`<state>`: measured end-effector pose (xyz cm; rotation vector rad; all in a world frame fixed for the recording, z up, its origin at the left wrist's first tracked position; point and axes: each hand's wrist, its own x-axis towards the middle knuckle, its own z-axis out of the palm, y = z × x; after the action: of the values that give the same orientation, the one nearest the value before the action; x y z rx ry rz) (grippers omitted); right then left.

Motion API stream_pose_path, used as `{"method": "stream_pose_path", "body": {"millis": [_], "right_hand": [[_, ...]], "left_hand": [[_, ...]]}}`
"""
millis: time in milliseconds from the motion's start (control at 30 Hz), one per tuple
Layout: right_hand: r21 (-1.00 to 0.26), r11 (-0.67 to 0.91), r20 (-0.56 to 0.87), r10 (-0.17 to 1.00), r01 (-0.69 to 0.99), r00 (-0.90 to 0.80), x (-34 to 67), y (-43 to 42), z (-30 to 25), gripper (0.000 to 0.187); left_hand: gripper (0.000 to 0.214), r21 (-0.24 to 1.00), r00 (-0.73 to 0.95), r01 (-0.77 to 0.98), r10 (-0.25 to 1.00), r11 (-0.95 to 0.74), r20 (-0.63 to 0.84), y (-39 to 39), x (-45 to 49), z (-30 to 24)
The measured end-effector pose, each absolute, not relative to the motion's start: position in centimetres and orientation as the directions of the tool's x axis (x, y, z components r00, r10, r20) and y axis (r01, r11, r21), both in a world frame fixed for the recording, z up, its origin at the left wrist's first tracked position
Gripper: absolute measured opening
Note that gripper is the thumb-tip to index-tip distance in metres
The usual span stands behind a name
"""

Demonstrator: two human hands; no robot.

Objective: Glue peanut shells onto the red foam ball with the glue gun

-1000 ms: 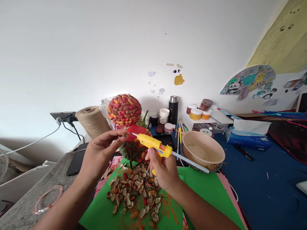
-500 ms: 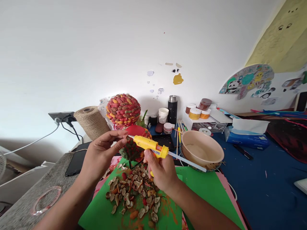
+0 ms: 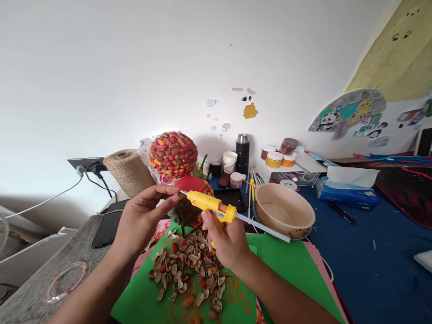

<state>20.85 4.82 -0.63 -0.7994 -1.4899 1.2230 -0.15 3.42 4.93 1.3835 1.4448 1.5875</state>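
My right hand grips a yellow glue gun with a clear glue stick poking out of its back. The gun's nozzle meets the fingertips of my left hand, which pinch a small shell piece I can barely see. Just behind the hands stands a red ball partly covered with painted shells. Below them a heap of loose nut shells lies on a green sheet.
A finished shell-covered ball, a twine spool, a black flask, paper cups, paint jars and a tan bowl stand behind. A tissue box lies right, a phone left on the grey ledge.
Both hands and the glue gun shifted slightly left, and the nozzle has come right up to the left fingertips. Between half a second ago and now almost nothing moves.
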Motion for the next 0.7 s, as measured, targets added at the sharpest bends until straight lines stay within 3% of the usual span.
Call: {"method": "stream_pose_path", "body": {"millis": [700], "right_hand": [[-0.961, 0.251, 0.274, 0.919, -0.115, -0.284, 20.78, 4.60, -0.75, 0.073]], "left_hand": [[0.045, 0.949, -0.305, 0.236, 0.911, -0.210, 0.278, 3.44, -0.38, 4.83]]}}
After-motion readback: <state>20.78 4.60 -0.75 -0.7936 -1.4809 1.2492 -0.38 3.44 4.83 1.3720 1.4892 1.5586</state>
